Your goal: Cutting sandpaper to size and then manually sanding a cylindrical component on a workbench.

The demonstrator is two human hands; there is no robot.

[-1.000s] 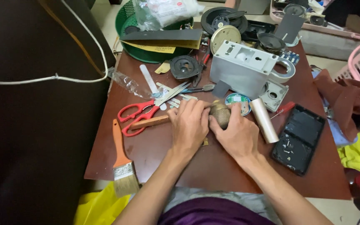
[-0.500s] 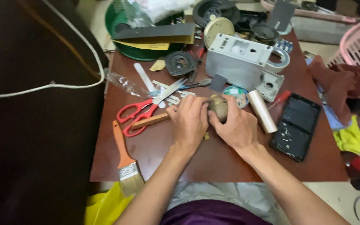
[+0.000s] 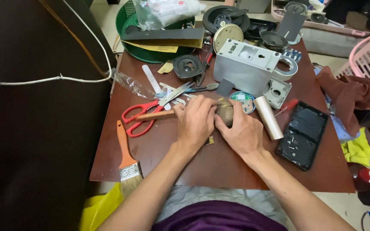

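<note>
both hands together: brown ribbed part (image 3: 225, 111) is gripped by right hand (image 3: 241, 130); left hand (image 3: 195, 122) is closed on wooden-handled tool (image 3: 155, 115). part best held steady, tool guided gently.

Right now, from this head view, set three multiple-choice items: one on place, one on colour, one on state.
1. Where does the paintbrush lie?
A. at the table's near-left edge
B. in the green basket
C. on the black tray

2. What colour are the scissors' handles?
A. blue
B. red
C. yellow

3. How is the brownish coil held?
A. lying untouched
B. by the left hand alone
C. between left hand and right hand

Answers: 1 A, its bristles overhang that edge; 2 B, both loops are red; 3 C, fingers of both touch it.
</note>
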